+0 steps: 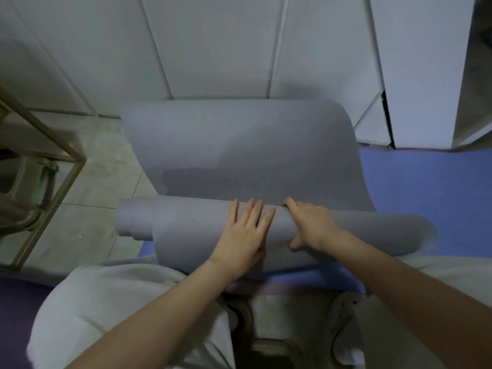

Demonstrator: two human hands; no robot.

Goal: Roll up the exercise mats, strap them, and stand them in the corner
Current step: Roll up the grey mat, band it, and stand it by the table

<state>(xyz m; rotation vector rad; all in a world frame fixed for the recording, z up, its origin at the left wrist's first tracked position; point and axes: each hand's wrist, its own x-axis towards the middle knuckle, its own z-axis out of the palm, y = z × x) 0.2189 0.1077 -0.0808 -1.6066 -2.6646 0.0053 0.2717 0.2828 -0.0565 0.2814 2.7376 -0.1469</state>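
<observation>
Fingertips of right hand [310,225] hidden over roll's far side, curled gripping grey exercise mat [191,235]; left hand [246,231] flat, spread, pressing; roll axis left-right, right end blurred.

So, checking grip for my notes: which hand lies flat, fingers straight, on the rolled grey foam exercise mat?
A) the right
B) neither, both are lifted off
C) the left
C: the left hand lies flat on the rolled grey foam exercise mat, while the right hand curls its fingers over it.
</observation>
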